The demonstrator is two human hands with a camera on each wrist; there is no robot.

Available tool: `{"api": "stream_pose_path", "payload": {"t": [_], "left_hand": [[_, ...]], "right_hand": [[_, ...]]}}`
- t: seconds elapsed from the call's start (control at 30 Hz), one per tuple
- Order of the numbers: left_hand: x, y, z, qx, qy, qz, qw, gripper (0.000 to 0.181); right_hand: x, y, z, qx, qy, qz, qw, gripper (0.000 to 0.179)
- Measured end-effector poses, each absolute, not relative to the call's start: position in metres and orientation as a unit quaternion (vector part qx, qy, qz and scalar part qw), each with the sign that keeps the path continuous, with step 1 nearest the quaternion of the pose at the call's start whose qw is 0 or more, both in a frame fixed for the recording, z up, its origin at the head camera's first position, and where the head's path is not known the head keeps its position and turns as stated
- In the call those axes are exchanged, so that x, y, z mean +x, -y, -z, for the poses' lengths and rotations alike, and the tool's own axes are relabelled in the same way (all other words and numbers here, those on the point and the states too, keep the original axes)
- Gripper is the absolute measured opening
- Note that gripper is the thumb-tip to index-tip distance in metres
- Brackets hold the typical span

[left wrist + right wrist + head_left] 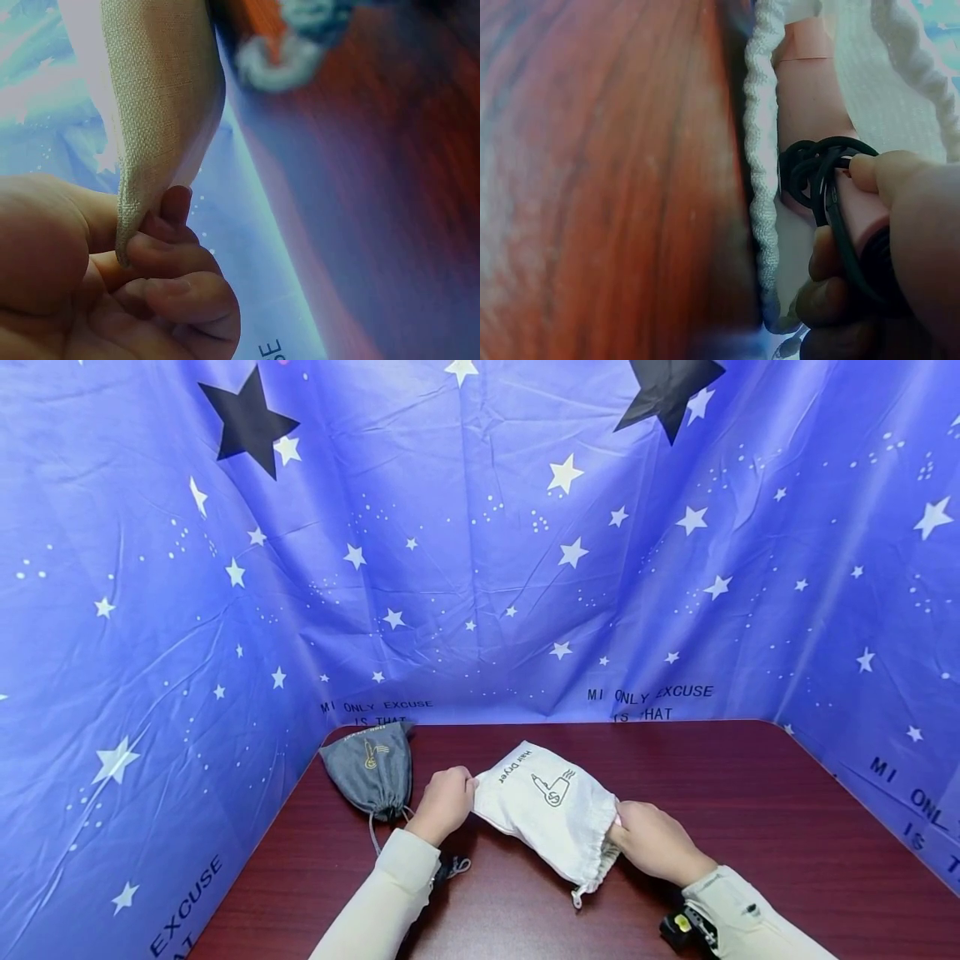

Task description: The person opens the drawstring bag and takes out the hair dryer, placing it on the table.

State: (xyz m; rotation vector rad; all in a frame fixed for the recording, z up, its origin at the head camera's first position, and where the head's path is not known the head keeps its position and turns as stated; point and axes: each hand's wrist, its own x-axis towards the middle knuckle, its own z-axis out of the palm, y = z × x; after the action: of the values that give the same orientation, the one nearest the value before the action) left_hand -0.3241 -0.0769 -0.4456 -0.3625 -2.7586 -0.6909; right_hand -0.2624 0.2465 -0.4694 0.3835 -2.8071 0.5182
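Observation:
A white drawstring bag [558,797] printed "Hair Dryer" is held at a tilt over the table, its gathered mouth toward the right. My left hand [448,795] pinches a bottom corner of it between thumb and fingers; the left wrist view shows the cloth [154,97] narrowing to that corner. At the mouth is my right hand [656,839], its fingertips inside. In the right wrist view these fingers grip a pink hair dryer [814,97] with a bundled black cord [817,169]. Most of the dryer is hidden by the bag.
A grey drawstring bag [378,768] with a gold dryer print lies at the back left of the dark red table [705,760], its cord beside my left wrist. Blue star-patterned cloth [480,568] hangs behind the table and along both sides.

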Motion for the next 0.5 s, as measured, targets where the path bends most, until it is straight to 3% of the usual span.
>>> {"api": "stream_pose_path", "payload": {"t": [0.5], "left_hand": [[-0.3257,0.0822,0.4389,-0.099,0.95,0.264,0.136,0.025]], "right_hand": [[-0.2658,-0.2492,0.4717,0.129,0.963,-0.2,0.13,0.032]]}}
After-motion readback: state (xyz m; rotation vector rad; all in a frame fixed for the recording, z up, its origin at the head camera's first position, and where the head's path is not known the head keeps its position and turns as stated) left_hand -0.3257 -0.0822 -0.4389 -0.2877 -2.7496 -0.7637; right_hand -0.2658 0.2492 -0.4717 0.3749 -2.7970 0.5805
